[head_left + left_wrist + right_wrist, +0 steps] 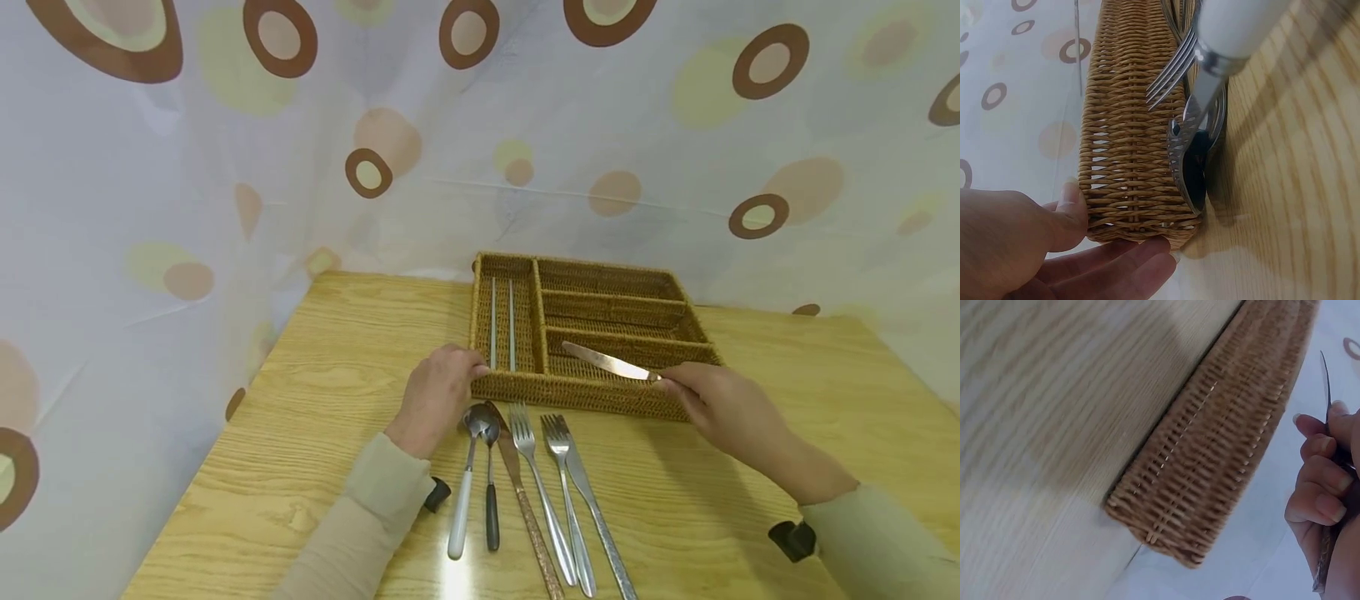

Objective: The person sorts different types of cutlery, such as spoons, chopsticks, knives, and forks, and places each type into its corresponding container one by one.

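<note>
A wicker cutlery tray [555, 388] with several compartments sits against the patterned backdrop. My left hand [435, 400] holds its near left corner, thumb at the rim and fingers around the side, as the left wrist view shows. In my right hand [731, 412] is a table knife [611, 362], gripped by the handle. Its shiny blade points left over the nearest right-hand compartment. In the right wrist view the fingers [1319, 487] curl around the knife handle, beside the tray's end. Two pale chopsticks [512, 325] lie in the long left compartment.
In front of the tray lie a white-handled spoon [461, 512], a black-handled spoon [492, 517], a copper-coloured knife [527, 504], two forks [545, 492] and a silver knife [600, 521]. The wooden table [300, 417] meets a spotted cloth [450, 225] at the back.
</note>
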A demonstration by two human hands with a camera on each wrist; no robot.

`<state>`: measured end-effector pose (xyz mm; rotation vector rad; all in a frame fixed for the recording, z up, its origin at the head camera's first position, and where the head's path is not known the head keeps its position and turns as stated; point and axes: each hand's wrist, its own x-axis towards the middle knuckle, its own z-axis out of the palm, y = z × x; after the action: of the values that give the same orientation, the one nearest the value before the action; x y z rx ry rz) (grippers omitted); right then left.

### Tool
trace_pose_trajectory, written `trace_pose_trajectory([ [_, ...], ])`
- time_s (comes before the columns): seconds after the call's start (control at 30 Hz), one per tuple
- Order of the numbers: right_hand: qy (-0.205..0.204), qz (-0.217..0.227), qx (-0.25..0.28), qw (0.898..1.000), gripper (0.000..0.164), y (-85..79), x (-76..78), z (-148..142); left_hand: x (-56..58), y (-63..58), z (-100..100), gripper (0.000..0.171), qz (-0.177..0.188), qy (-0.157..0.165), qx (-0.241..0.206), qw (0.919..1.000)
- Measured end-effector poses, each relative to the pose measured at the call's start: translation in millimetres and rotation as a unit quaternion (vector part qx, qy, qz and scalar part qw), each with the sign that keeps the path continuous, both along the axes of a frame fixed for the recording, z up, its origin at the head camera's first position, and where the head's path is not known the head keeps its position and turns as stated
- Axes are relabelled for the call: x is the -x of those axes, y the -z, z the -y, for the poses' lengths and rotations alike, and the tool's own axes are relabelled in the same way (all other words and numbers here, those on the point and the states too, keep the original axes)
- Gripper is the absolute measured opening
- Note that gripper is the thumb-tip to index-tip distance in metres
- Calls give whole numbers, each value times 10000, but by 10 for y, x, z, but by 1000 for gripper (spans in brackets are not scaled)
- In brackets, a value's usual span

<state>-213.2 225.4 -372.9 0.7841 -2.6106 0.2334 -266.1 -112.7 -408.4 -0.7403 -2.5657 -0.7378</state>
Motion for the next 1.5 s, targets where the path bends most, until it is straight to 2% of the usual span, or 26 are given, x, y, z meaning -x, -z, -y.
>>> trace_pose_trajectory([
  [0.17, -27, -31, -262, 9996, 9, 34, 184, -107, -1, 5, -5, 16, 31, -60, 24, 10000],
  [0.4, -364, 61, -522, 9980, 5, 79, 358, -161, 4, 10, -5, 16, -37, -19, 16, 10000],
  [0.5, -433, 337, -582, 9968, 4, 107, 422, -171, 6, 10, -6, 15, -76, 19, -30, 10000],
  [0.6, -426, 856, -583, 9937, 7, 123, 492, -189, 5, 5, -10, 16, -129, 53, -44, 9999],
  [0.73, -512, 1640, -494, 9839, 11, 129, 603, -207, 3, 1, -11, 16, -121, 61, -57, 9999],
  [0.97, -914, 3078, -245, 9467, 18, 85, 752, -194, 7, 6, -8, 15, -52, 17, -47, 10000],
  [1.27, -535, 3757, 357, 9245, 6, 106, 768, -175, 8, 13, -5, 16, -5, 20, -29, 10000],
  [1.5, -203, 3804, 441, 9236, 9, 121, 787, -194, 8, 14, -4, 16, -4, 4, 25, 10000],
])
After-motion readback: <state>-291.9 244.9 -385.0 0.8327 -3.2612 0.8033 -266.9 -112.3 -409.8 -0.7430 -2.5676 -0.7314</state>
